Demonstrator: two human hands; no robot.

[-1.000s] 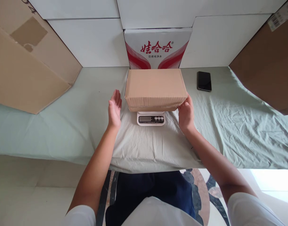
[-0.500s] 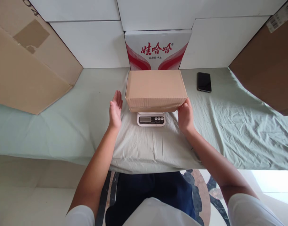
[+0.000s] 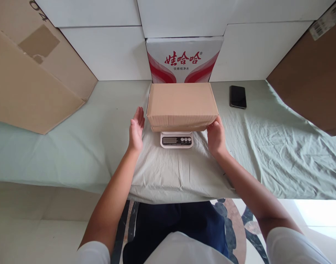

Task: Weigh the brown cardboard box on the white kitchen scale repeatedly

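A plain brown cardboard box [image 3: 182, 104] rests on a small white digital scale [image 3: 176, 139] in the middle of the table. My left hand [image 3: 136, 130] is flat and open just left of the box, a small gap away from its side. My right hand [image 3: 216, 137] is at the box's near right corner, fingertips touching its lower edge. The scale's display and buttons show below the box.
A pale green cloth [image 3: 74, 146] covers the table. A black phone [image 3: 237, 96] lies at the back right. A white and red printed carton [image 3: 184, 60] stands behind the box. Large brown cardboard boxes lean at the left [image 3: 33, 80] and the right [image 3: 313, 77].
My left hand has drifted slightly right, closer to the box's side. The box, the scale and my right hand stay where they were.
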